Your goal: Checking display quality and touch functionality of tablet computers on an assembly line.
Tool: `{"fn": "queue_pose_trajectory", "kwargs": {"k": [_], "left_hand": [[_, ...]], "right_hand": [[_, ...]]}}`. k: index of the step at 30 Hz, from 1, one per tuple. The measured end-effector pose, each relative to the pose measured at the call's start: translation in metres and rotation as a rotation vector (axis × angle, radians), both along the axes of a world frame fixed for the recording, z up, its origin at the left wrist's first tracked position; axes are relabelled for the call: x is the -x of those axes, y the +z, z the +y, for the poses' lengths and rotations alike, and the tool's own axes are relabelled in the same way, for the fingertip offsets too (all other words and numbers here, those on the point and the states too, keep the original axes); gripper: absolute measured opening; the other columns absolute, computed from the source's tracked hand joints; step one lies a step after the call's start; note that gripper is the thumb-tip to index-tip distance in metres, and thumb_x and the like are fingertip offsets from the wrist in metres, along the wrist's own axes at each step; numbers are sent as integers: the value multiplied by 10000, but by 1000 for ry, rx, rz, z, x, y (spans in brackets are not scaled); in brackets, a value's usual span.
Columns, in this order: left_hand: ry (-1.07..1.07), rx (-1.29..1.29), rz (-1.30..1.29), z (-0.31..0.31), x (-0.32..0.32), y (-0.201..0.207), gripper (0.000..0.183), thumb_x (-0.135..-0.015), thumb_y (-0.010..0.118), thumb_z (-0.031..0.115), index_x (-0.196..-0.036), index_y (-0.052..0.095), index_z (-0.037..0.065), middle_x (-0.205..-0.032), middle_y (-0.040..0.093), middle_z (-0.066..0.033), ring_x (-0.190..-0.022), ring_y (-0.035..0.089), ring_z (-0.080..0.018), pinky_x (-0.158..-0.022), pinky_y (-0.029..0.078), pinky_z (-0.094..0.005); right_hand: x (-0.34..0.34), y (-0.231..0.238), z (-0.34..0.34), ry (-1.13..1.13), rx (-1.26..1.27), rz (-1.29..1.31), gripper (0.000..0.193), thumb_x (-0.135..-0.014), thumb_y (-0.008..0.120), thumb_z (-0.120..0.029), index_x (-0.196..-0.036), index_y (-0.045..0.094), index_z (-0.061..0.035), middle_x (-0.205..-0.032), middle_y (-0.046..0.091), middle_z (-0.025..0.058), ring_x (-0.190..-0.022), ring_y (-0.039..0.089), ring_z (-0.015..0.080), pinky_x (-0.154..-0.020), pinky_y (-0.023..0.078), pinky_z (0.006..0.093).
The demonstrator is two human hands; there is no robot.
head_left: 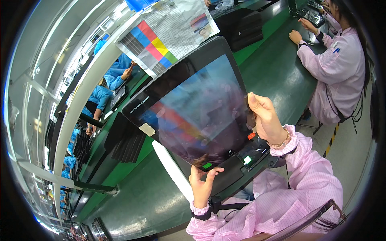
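Note:
A large black tablet is held up and tilted in front of me. Its dark glossy screen carries a small line of pale text, a bright green block near the lower edge and reflections of coloured bars and pink cloth. My right hand grips its right edge, thumb on the front and the other fingers mostly hidden behind. At the lower edge my left hand pinches the tablet near the green block. A beige sticker sits on the left bezel. An orange tag shows beside my right fingers.
Behind the tablet stands a printed colour chart sheet. A second dark device with a lit patch lies below my right hand. Black panels rest on the green bench. A co-worker in pink sits at right; others in blue work at left.

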State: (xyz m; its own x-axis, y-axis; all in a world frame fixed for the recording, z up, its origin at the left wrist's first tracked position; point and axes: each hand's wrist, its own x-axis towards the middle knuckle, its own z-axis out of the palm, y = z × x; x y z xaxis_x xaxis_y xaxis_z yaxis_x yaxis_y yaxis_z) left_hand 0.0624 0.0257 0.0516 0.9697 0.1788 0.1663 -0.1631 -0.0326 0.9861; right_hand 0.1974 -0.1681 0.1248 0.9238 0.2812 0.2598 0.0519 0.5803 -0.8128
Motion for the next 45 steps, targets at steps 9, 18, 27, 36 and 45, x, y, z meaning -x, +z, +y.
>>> {"fn": "queue_pose_trajectory", "kwargs": {"k": [9, 18, 27, 36, 45], "left_hand": [[6, 21, 27, -5, 4, -1, 339, -895, 597, 79, -1177, 467, -57, -972, 648, -130, -858, 673, -219, -727, 530, -281], [320, -212, -157, -9, 3, 5, 200, -967, 506, 171, -1060, 529, -5, -735, 406, 78, -647, 331, -11, -571, 253, -180], [381, -59, -218, -4, -17, 42, 220, -987, 479, 213, -1029, 574, 19, -740, 436, 83, -661, 352, -13, -586, 282, -180], [227, -263, -106, 1, 4, 1, 291, -953, 504, 179, -1172, 547, -7, -726, 519, 8, -628, 403, -56, -558, 352, -215], [-14, -226, 84, -17, 9, -11, 269, -960, 497, 134, -1173, 505, -31, -950, 702, -131, -794, 686, -176, -704, 531, -279]], "right_hand": [[7, -2, -2, -36, -36, -3, 332, -1002, 444, -300, -795, 545, -61, -711, 505, -59, -618, 423, 2, -556, 342, 172], [28, -31, -6, -39, -14, -1, 335, -998, 457, -304, -768, 526, -71, -709, 484, -67, -629, 394, 10, -569, 333, 185], [28, -65, -8, 17, 43, -24, 322, -997, 456, -301, -877, 582, -30, -837, 602, -10, -727, 513, 35, -663, 425, 206], [36, -36, -13, -86, 12, -30, 318, -997, 456, -302, -828, 552, -49, -766, 549, -41, -663, 476, 21, -593, 399, 191], [23, -12, -24, -83, -45, -60, 317, -989, 464, -329, -787, 527, -92, -631, 446, -68, -455, 354, 11, -415, 268, 182]]}}
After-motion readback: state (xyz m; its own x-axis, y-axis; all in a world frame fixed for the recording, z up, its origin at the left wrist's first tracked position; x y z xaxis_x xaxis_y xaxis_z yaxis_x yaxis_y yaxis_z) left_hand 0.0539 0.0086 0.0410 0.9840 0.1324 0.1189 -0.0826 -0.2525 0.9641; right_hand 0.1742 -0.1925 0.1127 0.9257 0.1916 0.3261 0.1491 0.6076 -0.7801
